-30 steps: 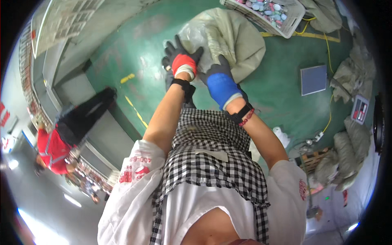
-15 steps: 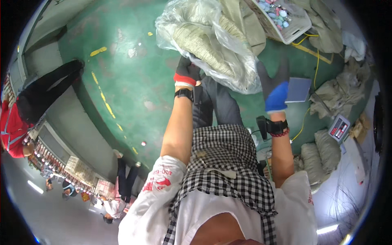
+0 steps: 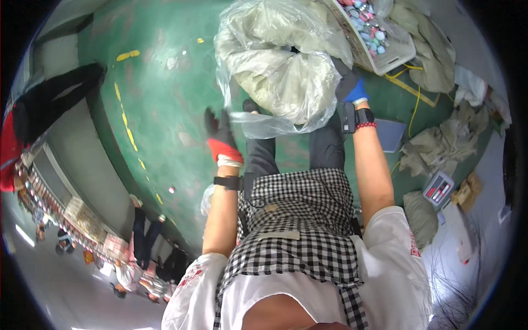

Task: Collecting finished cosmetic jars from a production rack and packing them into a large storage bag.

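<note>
A clear plastic bag lies in front of my feet, wrapped around a bulky, pale, crumpled sack-like bundle. My left hand, in a dark glove with a red lower part, has its fingers spread beside the bag's near left edge and holds nothing; the fingers are slightly blurred. At the bag's right side is my right hand, in a dark glove with a blue lower part. It touches the bag, but its dark fingers merge with the bundle's edge, so their grip is unclear.
A white crate of small coloured pieces stands at the far right. Yellow cord, a grey flat panel, crumpled sacks and a digital scale lie along the right. At left, a person in dark trousers stands.
My left hand has let go of the bag and moved left and nearer, fingers spread. My right hand has moved up and inward onto the bag's side. The bundle has turned and spread out.
</note>
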`<action>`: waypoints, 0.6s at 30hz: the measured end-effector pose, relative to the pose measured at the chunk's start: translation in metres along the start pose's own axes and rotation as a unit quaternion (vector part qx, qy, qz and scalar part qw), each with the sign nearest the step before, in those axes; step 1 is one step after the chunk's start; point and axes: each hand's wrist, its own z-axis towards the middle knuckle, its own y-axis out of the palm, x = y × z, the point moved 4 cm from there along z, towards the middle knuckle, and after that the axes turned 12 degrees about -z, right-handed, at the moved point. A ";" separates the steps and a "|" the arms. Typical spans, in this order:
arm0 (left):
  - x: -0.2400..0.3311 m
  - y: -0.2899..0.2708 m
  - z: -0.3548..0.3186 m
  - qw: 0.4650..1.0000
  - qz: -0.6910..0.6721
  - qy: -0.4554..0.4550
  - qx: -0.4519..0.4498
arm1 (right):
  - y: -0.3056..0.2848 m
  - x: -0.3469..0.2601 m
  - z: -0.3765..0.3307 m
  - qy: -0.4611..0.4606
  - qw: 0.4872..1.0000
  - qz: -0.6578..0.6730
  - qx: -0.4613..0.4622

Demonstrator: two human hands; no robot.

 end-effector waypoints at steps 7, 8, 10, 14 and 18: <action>-0.156 0.148 0.010 0.946 -0.145 -0.280 -0.072 | -0.030 -0.013 0.045 -0.136 0.965 0.216 -0.056; -0.203 0.135 0.018 0.981 -0.086 -0.151 -0.080 | -0.034 -0.032 0.055 -0.290 0.932 0.217 0.000; -0.218 0.006 0.039 0.988 0.083 0.132 -0.006 | -0.041 -0.132 0.055 -0.432 0.860 0.264 -0.065; -0.083 0.227 -0.062 0.995 -0.061 0.000 -0.074 | -0.074 0.052 0.112 -0.453 0.887 0.024 0.086; -0.093 0.205 -0.082 0.985 -0.167 -0.009 -0.033 | -0.097 0.075 0.165 -0.270 0.926 0.263 0.014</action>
